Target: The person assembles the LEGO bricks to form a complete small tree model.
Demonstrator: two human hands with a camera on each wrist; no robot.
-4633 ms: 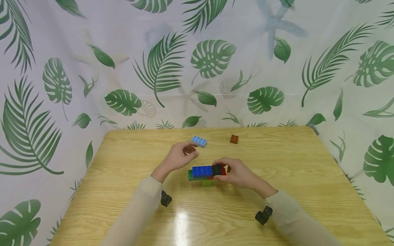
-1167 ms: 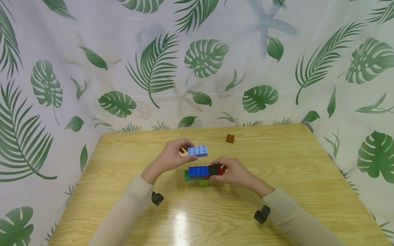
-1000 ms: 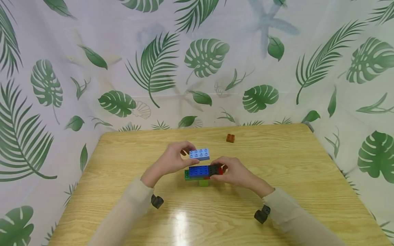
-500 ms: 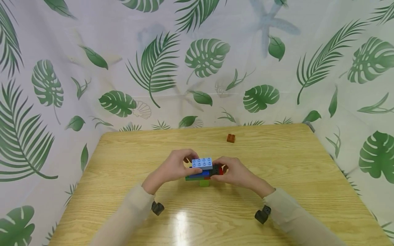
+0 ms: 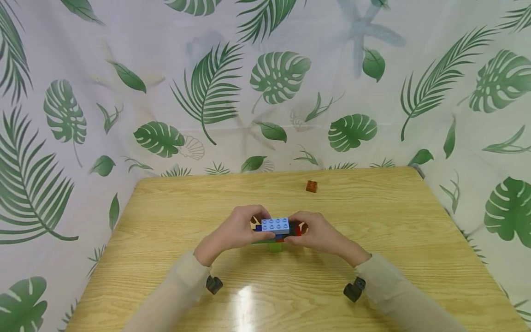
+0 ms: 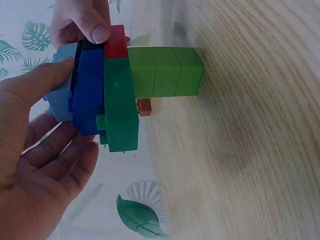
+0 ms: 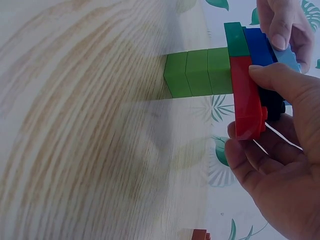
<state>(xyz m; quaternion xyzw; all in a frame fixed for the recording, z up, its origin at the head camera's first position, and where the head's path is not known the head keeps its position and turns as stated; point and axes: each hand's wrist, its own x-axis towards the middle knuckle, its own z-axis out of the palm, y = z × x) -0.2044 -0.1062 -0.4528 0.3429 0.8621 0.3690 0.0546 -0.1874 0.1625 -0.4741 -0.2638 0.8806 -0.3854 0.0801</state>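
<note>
Between thumb and fingers, my left hand (image 5: 236,231) pinches a light blue eight-stud toy building brick (image 5: 275,226) on top of a brick build. Below it lies a dark blue brick (image 6: 90,95); a narrow dark gap shows between the two in the left wrist view. My right hand (image 5: 319,234) grips the build's right end, around the black brick (image 7: 271,102) and the red brick (image 7: 246,95). A green brick (image 6: 122,107) forms the other half of that lower layer. Everything rests on an upright column of light green bricks (image 6: 165,72).
A small brown brick (image 5: 311,186) lies on the wooden table (image 5: 174,198) towards the back edge. Behind the table hangs a leaf-patterned cloth (image 5: 232,106). Both wrists wear small black cameras.
My left hand took the light blue brick from the table behind the build, brought it forward and lowered it onto the top. My right hand has kept its grip on the right end.
</note>
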